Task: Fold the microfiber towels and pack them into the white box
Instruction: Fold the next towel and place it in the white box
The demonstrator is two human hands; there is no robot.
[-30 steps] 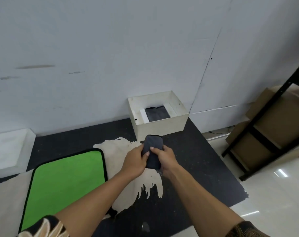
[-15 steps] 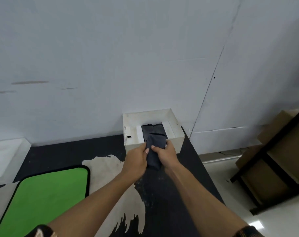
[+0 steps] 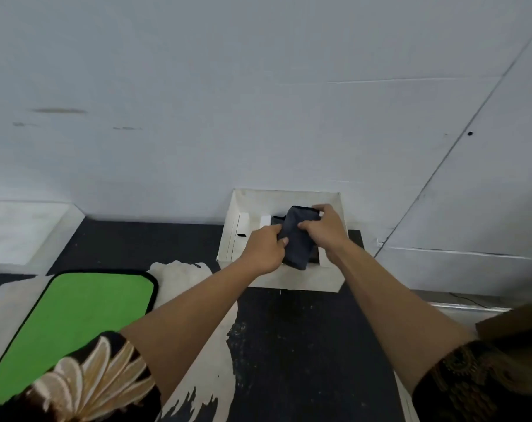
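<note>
- A pale grey-white wall (image 3: 258, 86) fills the upper view, marked by faint dark smudges (image 3: 59, 110) at left.
- A thin diagonal seam (image 3: 459, 138) crosses its right part.
- The worktop (image 3: 304, 345) is black, with worn beige patches (image 3: 182, 269).
- A glossy pale floor strip (image 3: 465, 306) shows at right.
- A white ledge (image 3: 18, 229) sits at left.

Single head-worn view, wide-angle.
Looks forward and down, close over forearms; white box (image 3: 284, 278) at 12 o'clock.

Dark grey towel (image 3: 298, 239), white box (image 3: 292, 280), green mat (image 3: 85, 318), perhaps black-edged.
</note>
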